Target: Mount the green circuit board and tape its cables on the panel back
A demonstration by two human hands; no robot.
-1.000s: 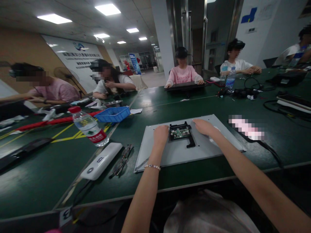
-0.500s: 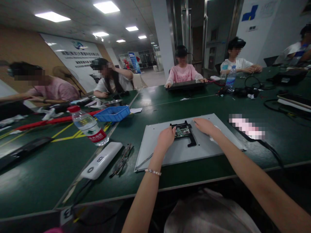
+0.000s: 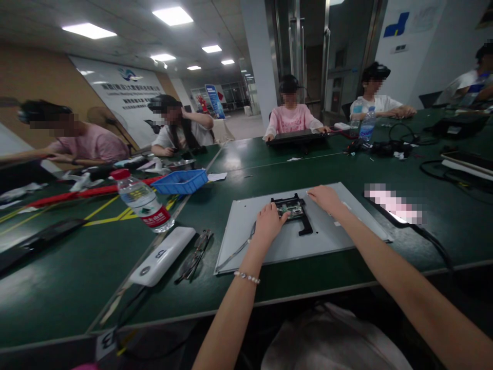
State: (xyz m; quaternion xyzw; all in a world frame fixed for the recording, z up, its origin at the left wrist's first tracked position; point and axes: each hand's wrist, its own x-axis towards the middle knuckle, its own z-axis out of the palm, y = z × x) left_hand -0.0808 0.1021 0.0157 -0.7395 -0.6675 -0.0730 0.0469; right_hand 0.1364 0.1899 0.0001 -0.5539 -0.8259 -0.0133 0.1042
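A grey flat panel [image 3: 234, 226] lies on the table before me, with a black plastic bracket [image 3: 307, 223] near its middle. Inside the bracket sits a green circuit board [image 3: 297, 210]. My left hand [image 3: 268, 224] rests over the left side of the bracket and board, its thumb and fingers apart, covering part of them. A thin cable [image 3: 236, 253] runs from beneath this hand to the panel's lower left corner. Right of the bracket, my right hand [image 3: 324, 199] is closed low over the panel, fingertips together; whatever they may hold is too small to make out.
Left of the panel are folded glasses [image 3: 194, 255], a white power bank [image 3: 164, 257], a water bottle [image 3: 143, 200] and a blue tray [image 3: 181, 182]. A phone [image 3: 393, 205] with a cable lies to the right. Several people sit around the green table [image 3: 246, 167].
My left hand has moved right, from beside the bracket onto its left part, and its fingers have spread. My right hand has stayed nearly in place. The cable is more exposed.
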